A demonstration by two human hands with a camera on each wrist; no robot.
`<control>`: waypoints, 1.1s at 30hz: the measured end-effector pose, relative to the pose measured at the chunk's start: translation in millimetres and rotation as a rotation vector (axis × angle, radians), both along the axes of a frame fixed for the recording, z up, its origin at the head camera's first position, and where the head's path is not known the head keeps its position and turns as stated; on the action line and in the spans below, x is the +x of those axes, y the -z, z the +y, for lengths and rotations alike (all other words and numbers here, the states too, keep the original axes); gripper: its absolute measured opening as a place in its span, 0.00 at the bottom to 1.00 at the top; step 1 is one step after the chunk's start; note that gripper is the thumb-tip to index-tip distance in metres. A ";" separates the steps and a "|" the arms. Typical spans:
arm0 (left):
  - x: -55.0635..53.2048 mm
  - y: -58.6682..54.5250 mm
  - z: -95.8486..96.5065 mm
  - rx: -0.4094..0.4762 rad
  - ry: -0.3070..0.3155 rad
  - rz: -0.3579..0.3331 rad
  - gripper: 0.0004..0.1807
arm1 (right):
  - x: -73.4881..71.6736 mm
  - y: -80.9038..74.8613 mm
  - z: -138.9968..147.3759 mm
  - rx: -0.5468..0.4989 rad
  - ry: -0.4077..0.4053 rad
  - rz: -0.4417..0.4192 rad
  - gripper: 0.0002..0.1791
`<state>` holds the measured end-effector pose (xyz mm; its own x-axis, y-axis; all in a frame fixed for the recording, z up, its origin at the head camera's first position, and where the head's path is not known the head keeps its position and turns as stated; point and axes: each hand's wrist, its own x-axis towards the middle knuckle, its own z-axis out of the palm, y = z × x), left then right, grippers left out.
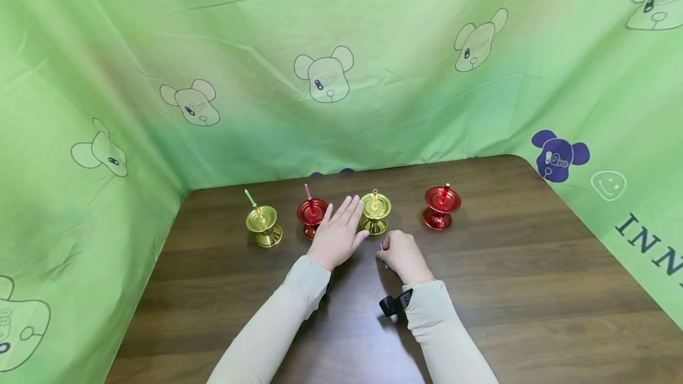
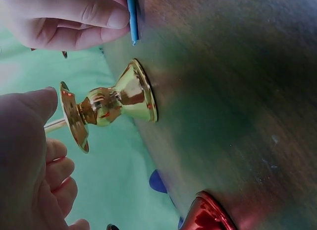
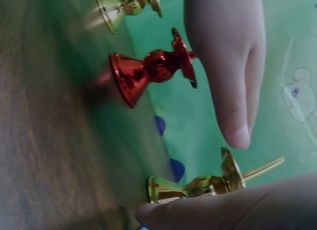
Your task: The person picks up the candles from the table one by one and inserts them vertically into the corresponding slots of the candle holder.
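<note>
My left hand (image 1: pixel 337 237) is spread flat with straight fingers, held beside a gold candle holder (image 1: pixel 375 225). Its thumb and fingers come close to the dish and socket tube of that holder, which bears no candle. Between thumb and fingers, my right hand (image 1: pixel 404 256) pinches a thin blue candle (image 2: pixel 132 14) low over the tabletop, just in front of the same holder. Partly behind the left hand stands a red holder (image 1: pixel 308 212) with a pink candle (image 1: pixel 308 191) upright in it.
At the left, another gold holder (image 1: pixel 267 237) carries a leaning green candle (image 1: pixel 249 197). A second red holder (image 1: pixel 438 218) with a bare tube stands at the right. The wooden table (image 1: pixel 512 265) meets a green printed cloth (image 1: pixel 256 34) at its back and sides.
</note>
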<state>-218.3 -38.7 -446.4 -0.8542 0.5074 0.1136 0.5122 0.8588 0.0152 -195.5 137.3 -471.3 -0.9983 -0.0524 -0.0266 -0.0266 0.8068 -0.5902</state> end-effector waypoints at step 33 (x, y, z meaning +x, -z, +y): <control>-1.6 0.7 2.9 0.001 0.014 -0.043 0.35 | 0.3 8.3 -8.2 0.037 0.088 0.041 0.14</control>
<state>-219.9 -35.8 -447.1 -0.8513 0.5189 0.0776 0.5227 0.8517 0.0382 -195.2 129.1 -479.6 -0.9993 0.0357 0.0139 0.0218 0.8281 -0.5602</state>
